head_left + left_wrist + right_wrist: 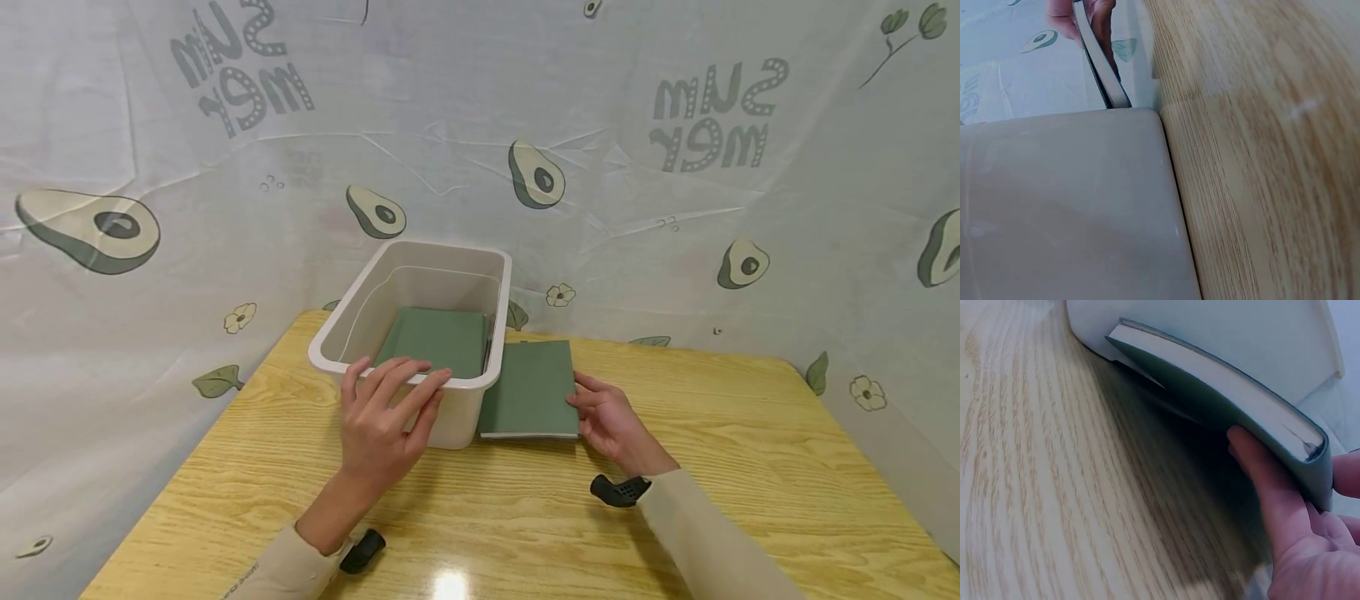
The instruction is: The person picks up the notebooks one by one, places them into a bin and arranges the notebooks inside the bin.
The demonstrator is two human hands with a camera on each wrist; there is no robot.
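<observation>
A green hardcover book (528, 387) is tilted above the table at the right side of a pale grey plastic bin (457, 417). My right hand (611, 421) holds the book by its right edge, with fingers under the lower cover in the right wrist view and pale page edges (1222, 384) showing. The book's far end meets or nearly meets the bin wall. My left hand (386, 425) rests on the bin's near rim, fingers laid over it fairly straight and the thumb outside. Inside the bin lies another green book (438, 337).
The bin stands on a wood-grain table (712, 467) near its back edge. Behind hangs a pale curtain (450, 100) printed with avocados and lettering. Something thin and dark, too small to tell, stands between the book in the bin and the right wall.
</observation>
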